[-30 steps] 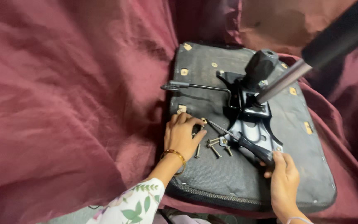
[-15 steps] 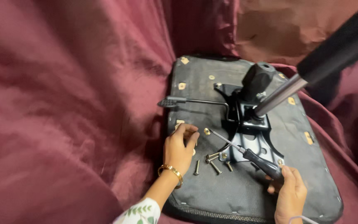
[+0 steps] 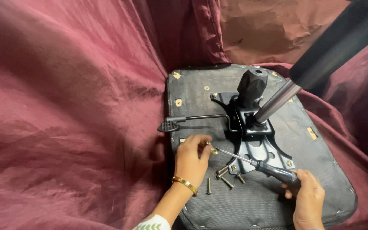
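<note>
- An upturned chair seat with dark fabric underside lies flat on crumpled maroon cloth; its rounded edges are visible on all sides, with the near edge just under the wrists.
- The left hand rests on the seat near its left edge, fingers curled, thumb and fingertips pinching a small brass-coloured screw.
- The right hand is closed around the dark handle of one screwdriver; its thin shaft slants up and left, its tip meeting the pinched screw.
- Between the two hands, about five loose screws lie scattered on the fabric, close together; the exact count is hard to tell.
- Beyond the right hand sits one black metal mounting plate, with one knob and one shiny gas cylinder rising toward the upper right.
- One thin lever with a black paddle end runs left from the plate, just beyond the left hand, overhanging the seat's left edge.
- Open fabric lies to the right of the right hand and beyond the plate.
</note>
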